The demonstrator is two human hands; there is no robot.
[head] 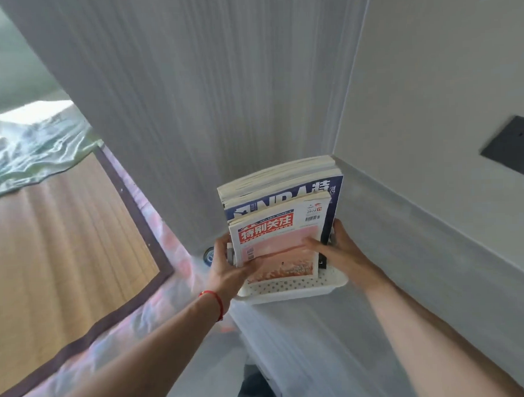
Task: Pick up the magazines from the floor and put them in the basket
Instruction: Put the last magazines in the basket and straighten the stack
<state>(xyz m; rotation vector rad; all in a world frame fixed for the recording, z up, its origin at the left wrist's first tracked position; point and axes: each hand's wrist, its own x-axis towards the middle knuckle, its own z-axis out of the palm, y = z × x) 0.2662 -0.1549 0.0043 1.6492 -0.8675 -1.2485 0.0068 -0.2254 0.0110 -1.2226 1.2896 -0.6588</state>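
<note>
White basket [290, 288] sits on the floor in the far corner, w/ a stack of magazines [280, 197] standing upright in it, leaning back toward the wall; front one has a red title block & pink cover, a blue one right behind it. Left hand [227, 266] grips the stack's left edge, thumb curled over the pink cover, red string on the wrist; right hand [337, 250] holds the right side, fingers laid across the cover near the lower right. Dark wall plate [510, 145] far right; bamboo mat [63, 235] & crumpled plastic sheet [30, 147] lie to the left.
</note>
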